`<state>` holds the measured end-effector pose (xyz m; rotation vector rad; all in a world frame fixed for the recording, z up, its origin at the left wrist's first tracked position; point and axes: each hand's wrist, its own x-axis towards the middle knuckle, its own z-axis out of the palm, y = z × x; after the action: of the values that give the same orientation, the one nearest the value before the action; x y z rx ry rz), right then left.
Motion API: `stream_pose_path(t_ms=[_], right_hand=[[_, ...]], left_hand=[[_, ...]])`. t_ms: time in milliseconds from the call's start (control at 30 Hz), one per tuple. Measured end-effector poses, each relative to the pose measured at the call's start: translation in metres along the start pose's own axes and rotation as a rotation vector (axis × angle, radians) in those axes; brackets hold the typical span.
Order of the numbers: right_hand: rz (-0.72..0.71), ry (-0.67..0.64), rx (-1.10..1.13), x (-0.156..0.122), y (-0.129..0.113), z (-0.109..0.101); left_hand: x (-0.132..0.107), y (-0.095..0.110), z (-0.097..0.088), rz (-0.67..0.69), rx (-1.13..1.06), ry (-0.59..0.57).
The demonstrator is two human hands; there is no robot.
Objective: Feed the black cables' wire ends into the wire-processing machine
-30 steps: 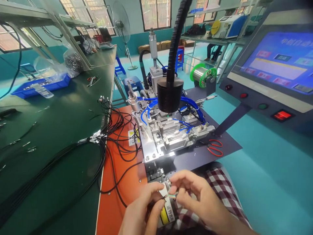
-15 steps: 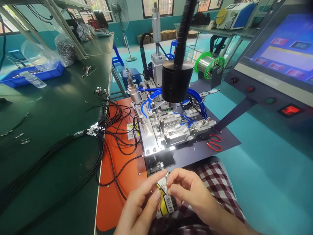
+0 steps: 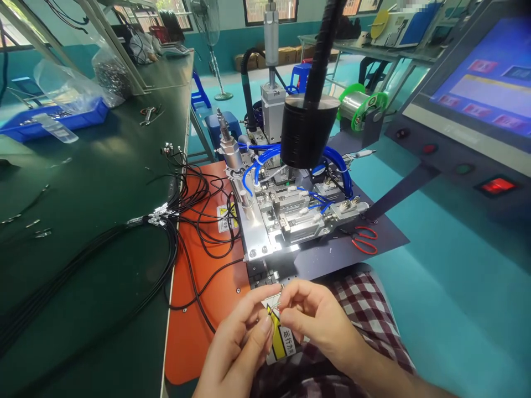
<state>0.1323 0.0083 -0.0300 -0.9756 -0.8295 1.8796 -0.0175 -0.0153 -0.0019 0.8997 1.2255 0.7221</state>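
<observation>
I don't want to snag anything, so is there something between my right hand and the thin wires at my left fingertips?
Nothing visible is in the way. Your right hand has its fingertips right by the thin wires at your left hand. The yellow-and-black label shows behind them, not in between.

A dark green bench (image 3: 103, 177) is standing at the left; it is carrying a blue tray (image 3: 93, 114), a clear bag of small parts (image 3: 111, 77) and black cables (image 3: 120, 229). Loops of these cables are lying on an orange panel (image 3: 186, 354). A dark plate (image 3: 385, 237) is bearing a red-handled tool (image 3: 365, 238).
</observation>
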Motion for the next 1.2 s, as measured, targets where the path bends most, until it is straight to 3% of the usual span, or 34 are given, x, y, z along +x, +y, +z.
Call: stream_pose_path(t_ms=[200,400,600,733,867,1033,1200], right_hand=[[-0.078,0.093,-0.263,-0.005,0.005,-0.001],[-0.18,0.089,-0.469,-0.007,-0.001,-0.004],[-0.158,0.139,-0.515,-0.011,0.006,0.002],[-0.127,0.099,-0.469,-0.01,0.011,-0.007],[-0.002,0.036,-0.276,-0.004,-0.001,-0.016],[0.043,-0.024,-0.109,0.003,-0.012,-0.01],[0.05,-0.063,-0.05,0.004,-0.005,-0.011]], left_hand=[[-0.004,-0.003,0.01,0.216,0.103,0.172],[0.007,-0.004,0.003,0.085,-0.004,0.044],[0.012,0.0,0.008,-0.008,-0.132,0.145],[0.011,0.003,0.007,-0.039,-0.168,0.14],[0.012,0.002,0.003,-0.106,-0.203,0.102],[0.01,-0.001,0.001,-0.122,-0.181,0.105],[0.01,0.001,-0.002,-0.135,-0.173,0.085]])
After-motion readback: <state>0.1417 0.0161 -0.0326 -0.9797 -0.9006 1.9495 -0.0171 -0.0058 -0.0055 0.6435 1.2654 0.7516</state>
